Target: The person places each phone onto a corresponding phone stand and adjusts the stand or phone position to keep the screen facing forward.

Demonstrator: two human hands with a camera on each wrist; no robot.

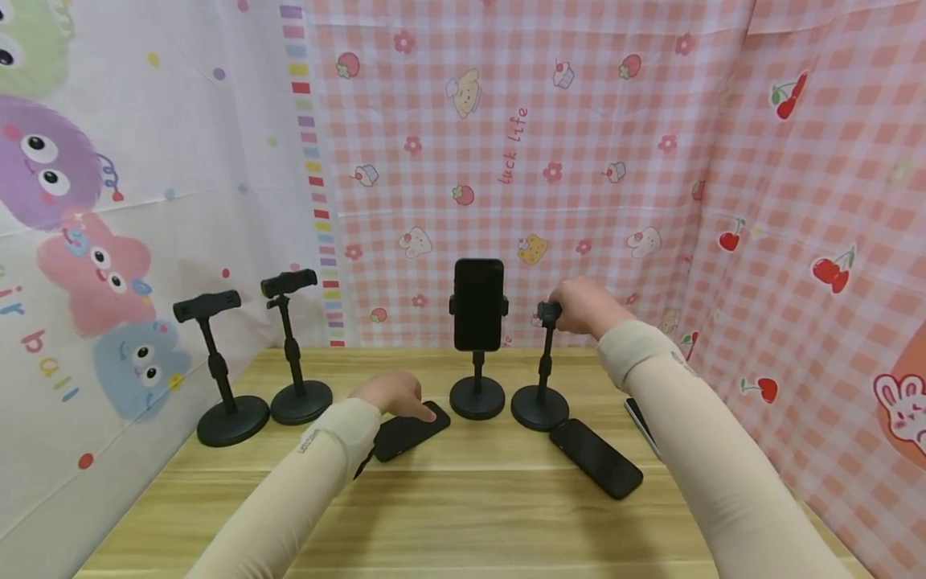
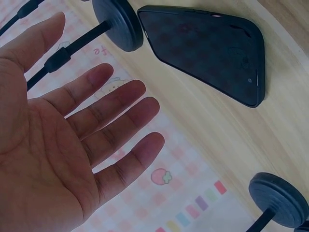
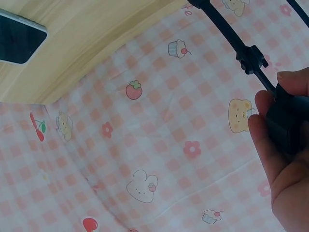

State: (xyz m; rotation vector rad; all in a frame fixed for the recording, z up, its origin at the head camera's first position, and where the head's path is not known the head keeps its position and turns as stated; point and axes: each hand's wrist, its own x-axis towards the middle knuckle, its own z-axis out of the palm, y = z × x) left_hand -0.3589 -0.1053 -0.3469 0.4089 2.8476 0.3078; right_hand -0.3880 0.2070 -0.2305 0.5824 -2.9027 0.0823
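My left hand (image 1: 391,396) hovers over a black phone (image 1: 408,434) lying face up on the table. In the left wrist view, its fingers are spread and hold nothing, apart from the phone (image 2: 203,53). My right hand (image 1: 584,307) grips the black clamp head (image 1: 549,313) of a round-based phone stand (image 1: 541,407). In the right wrist view, the thumb and fingers close around that clamp head (image 3: 285,123), partly covering it. Left of this stand, another phone (image 1: 479,304) sits upright in the clamp of the middle stand (image 1: 477,397).
Two more black stands (image 1: 233,420) (image 1: 301,402) with bare clamps stand at the left. A black phone (image 1: 596,458) lies by the right stand's base. A silver-edged phone (image 1: 643,426) is partly behind my right forearm. Patterned cloths surround the wooden table (image 1: 463,515).
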